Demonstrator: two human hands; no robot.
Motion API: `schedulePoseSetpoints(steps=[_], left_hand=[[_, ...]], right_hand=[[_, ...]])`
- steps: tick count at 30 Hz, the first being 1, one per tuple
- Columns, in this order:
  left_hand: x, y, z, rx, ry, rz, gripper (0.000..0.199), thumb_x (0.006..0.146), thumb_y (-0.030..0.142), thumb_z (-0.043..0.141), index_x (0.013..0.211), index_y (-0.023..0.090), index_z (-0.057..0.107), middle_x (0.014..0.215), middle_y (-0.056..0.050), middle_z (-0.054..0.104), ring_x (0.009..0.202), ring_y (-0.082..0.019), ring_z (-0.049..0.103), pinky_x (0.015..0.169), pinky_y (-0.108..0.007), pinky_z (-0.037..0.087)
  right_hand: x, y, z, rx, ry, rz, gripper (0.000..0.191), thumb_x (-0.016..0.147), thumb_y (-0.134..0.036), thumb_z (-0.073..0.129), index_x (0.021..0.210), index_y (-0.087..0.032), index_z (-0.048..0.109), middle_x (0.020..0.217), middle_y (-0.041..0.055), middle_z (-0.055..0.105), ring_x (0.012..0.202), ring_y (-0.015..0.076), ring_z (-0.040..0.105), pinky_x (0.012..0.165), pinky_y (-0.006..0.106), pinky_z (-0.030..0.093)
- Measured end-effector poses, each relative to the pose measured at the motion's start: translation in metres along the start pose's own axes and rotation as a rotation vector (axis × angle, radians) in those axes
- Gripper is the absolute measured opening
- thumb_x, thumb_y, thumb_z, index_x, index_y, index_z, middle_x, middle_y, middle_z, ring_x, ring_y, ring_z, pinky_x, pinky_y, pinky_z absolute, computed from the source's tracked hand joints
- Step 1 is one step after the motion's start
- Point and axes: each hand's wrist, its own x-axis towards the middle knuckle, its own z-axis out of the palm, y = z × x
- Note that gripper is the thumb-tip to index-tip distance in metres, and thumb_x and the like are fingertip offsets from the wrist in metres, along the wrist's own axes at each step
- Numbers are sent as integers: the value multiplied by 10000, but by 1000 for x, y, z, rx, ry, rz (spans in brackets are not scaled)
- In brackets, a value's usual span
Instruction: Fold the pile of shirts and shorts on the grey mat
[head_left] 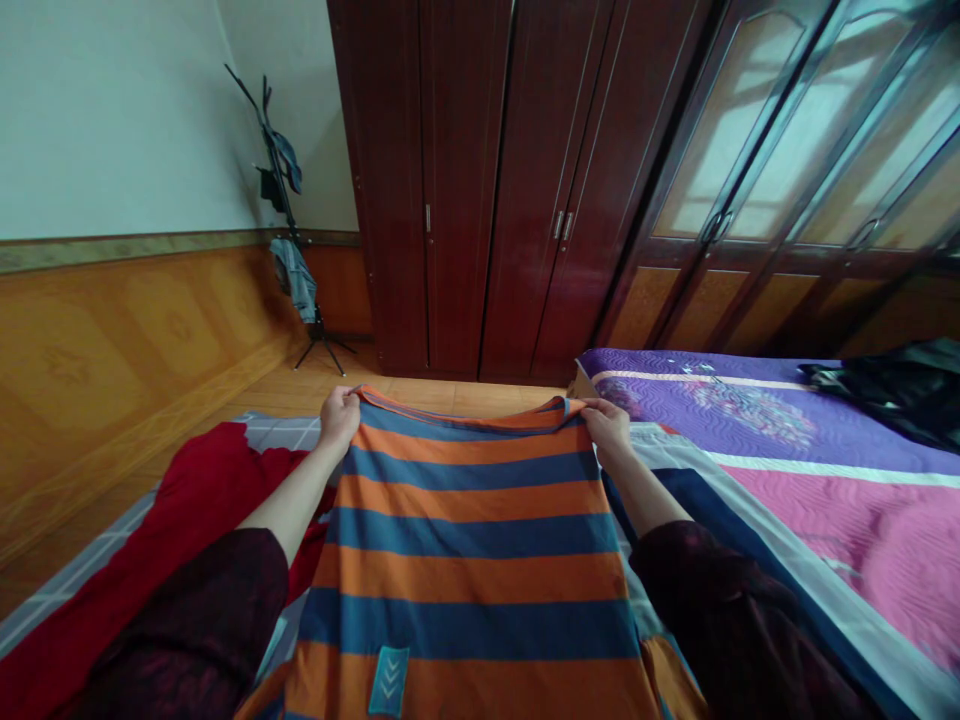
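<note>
An orange and blue striped shirt hangs stretched between my two hands, with a small teal patch low on its left part. My left hand pinches one upper corner of the shirt. The opposite upper corner is pinched in my right hand. Between the hands the shirt's top edge sags slightly. Its lower end runs out of the picture at the bottom. Red cloth lies to the left, partly behind my left arm. Dark blue cloth lies to the right, beside my right arm.
Beneath the cloths is a grey checked cover. A bed with a purple and pink cover stands at the right, with a black item on it. Dark red wardrobes line the back, and a coat rack stands at the back left.
</note>
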Motion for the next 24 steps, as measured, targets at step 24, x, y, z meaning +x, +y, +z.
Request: schedulePoseSetpoints(steps=[24], left_hand=[[-28,-29,29,593,-7,233,291,790,191,531,1079,194,565,1069,-123,643,1001,-290,601,792,-347,449]], right_hand=[[-2,56,14,-669,134,-11,348,808,-358,467,968,-163,706,886,111,702,818,258,632,688,325,426]])
